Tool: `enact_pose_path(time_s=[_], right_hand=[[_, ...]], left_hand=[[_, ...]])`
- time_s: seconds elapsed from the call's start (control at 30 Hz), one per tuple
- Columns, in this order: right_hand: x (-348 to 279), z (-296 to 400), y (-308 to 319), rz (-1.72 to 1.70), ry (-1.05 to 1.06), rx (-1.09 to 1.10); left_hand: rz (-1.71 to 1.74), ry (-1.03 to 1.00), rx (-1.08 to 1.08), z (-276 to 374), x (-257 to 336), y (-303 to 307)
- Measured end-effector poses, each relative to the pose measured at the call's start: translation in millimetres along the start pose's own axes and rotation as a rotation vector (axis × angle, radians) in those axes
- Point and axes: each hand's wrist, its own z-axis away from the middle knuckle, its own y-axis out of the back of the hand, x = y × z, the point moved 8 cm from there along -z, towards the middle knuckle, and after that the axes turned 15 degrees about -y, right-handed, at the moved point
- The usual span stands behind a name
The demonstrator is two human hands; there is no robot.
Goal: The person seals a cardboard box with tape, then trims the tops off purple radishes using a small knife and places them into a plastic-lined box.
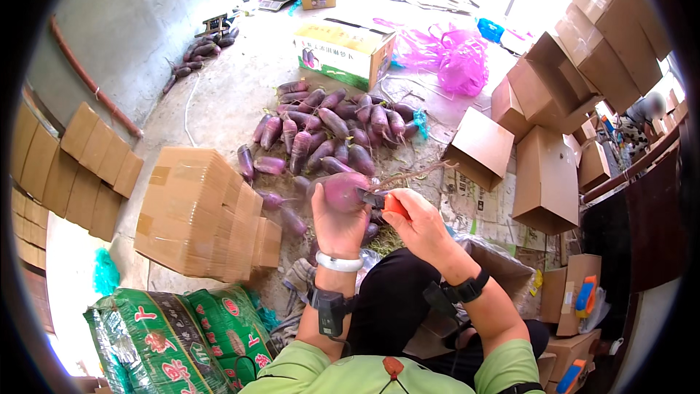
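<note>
My left hand is wrapped around a large purple radish, holding it up over the floor. A thin, long root trails from the radish's right end. In my right hand is a small knife with an orange handle. Its dark blade meets the radish at the root end. Beyond my hands, a heap of similar purple radishes lies on the concrete floor, some with roots and short stems. Green trimmings are scattered beneath my right wrist.
A printed carton stands behind the heap, beside pink plastic bags. Taped cardboard boxes are at left, above green printed sacks. Cardboard boxes crowd the right side. Farther right, a person is partly visible.
</note>
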Motion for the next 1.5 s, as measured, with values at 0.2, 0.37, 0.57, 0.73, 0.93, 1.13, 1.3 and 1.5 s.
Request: enact_pose_path(time_s=[0.2,0.37,0.57,0.73,0.93,1.13,1.3,1.5], right_hand=[[6,-13,3,0.025,0.115,0.016],[29,-28,-6,-0.024,0.006,-0.081],[50,-38,-9,-0.010,-0.097,-0.130],[51,-38,-11,0.009,-0.123,-0.116],[59,-41,7,0.123,0.013,-0.057],[84,-50,2,0.082,-0.094,-0.112],[85,-52,2,0.044,-0.057,-0.115],[187,-84,37,-0.165,-0.350,0.233]], left_hand=[[0.063,0.018,-0.131,-6,-1,-9],[0.012,-0.070,-0.013,-24,0,2],[0.027,-0.099,0.020,-38,-8,19],[0.032,-0.139,0.079,-45,-11,32],[-0.017,-0.083,0.079,-43,-30,27],[-0.006,-0.104,0.131,-50,-36,32],[0.026,-0.111,0.199,-48,-45,34],[0.673,0.218,0.058,-40,-47,1]])
